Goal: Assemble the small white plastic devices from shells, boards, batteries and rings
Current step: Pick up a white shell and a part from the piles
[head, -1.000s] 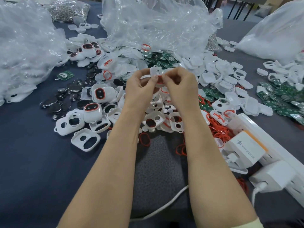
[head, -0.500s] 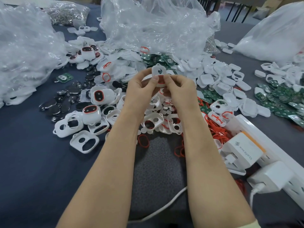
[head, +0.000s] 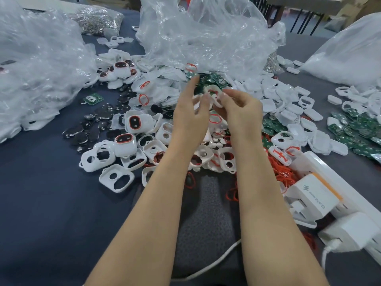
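Observation:
My right hand (head: pixel 240 109) pinches a white shell (head: pixel 214 96) with a red ring in its opening, held above the middle pile. My left hand (head: pixel 190 114) is just left of it, fingers straight and apart, touching nothing I can see. Below the hands lie empty white shells (head: pixel 116 178), loose red rings (head: pixel 282 172) and small white buttons. Finished devices (head: pixel 136 122) with dark faces sit to the left. Coin batteries (head: pixel 82 135) are spread further left. Green boards (head: pixel 354 131) lie in piles at the right and under the far bag.
Big clear plastic bags (head: pixel 206 36) fill the back and left of the dark table (head: pixel 51 213). A white power strip (head: pixel 338 188) with chargers plugged in runs along the right front. A grey mat (head: pixel 206 213) lies between my forearms, with a white cable across it.
My left hand has let go of the shell and opened, its fingers now stretched toward the far pile. My right hand alone keeps the shell, a little lower and to the right.

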A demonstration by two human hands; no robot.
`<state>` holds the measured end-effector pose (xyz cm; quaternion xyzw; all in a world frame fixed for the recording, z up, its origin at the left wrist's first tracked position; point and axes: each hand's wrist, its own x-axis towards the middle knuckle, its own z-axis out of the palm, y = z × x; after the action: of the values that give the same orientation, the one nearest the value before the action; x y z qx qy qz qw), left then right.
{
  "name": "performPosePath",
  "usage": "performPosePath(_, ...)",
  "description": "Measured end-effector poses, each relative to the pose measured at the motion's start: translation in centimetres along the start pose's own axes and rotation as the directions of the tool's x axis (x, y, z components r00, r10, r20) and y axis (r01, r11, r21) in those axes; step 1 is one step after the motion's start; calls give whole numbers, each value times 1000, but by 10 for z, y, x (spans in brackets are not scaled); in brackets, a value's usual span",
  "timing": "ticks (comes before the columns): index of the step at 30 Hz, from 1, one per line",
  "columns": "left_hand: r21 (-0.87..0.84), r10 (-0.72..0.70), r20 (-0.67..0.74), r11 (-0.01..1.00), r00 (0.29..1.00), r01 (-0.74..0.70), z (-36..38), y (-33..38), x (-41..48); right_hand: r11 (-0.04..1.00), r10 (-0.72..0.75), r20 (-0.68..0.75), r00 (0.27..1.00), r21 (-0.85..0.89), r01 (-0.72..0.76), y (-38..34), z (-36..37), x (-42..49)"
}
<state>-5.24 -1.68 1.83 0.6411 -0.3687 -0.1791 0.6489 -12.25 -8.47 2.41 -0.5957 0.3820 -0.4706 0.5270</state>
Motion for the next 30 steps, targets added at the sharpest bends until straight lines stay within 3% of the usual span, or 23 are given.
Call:
performPosePath(4, -163, -123, -103, 981, 987, 105, -17, 10, 7, 970, -189, -27, 982, -161, 183, -12, 37, -10)
performPosePath(7, -160, -168, -319, 980, 933, 122, -53, 12, 17, 921, -247, 124, 961, -280, 272, -21, 67, -17)
performPosePath(11, -172, -171, -604, 982, 779, 82, -114, 11, 26, 854, -237, 366, 900, -363, 372, -26, 111, -28)
performPosePath(13, -203, -206, -672, 975, 712, 91, -139, 9, 28, 739, -154, 545, 825, -491, 462, -24, 143, -34)
performPosePath(16, -418, -313, -657, 909, 686, 14, -161, 9, 27, 446, 17, 675, 738, -665, 599, -14, 184, -45)
performPosePath(18, -528, -366, -641, 848, 675, -41, -169, 10, 24, 329, 36, 657, 753, -719, 612, -7, 200, -52)
performPosePath(20, -580, -402, -626, 813, 668, -54, -173, 10, 22, 300, -15, 624, 782, -743, 598, -3, 204, -53)
performPosePath(22, -599, -425, -612, 799, 667, -40, -174, 10, 21, 342, -66, 604, 794, -734, 587, -2, 201, -47)
performPosePath(23, -599, -430, -605, 800, 670, -28, -172, 11, 21, 411, -85, 593, 800, -711, 570, -5, 197, -43)
performPosePath(25, -577, -418, -591, 817, 690, 0, -166, 11, 21, 669, -103, 553, 827, -577, 469, -15, 181, -33)
performPosePath(27, -522, -384, -554, 852, 738, 51, -155, 12, 22, 915, -60, 498, 865, -318, 246, -28, 152, -24)
performPosePath(28, -496, -369, -522, 865, 769, 78, -147, 11, 23, 976, -7, 483, 875, -188, 111, -32, 135, -19)
performPosePath(30, -457, -342, -442, 881, 829, 119, -129, 11, 24, 995, 90, 482, 872, -12, -96, -37, 100, -13)
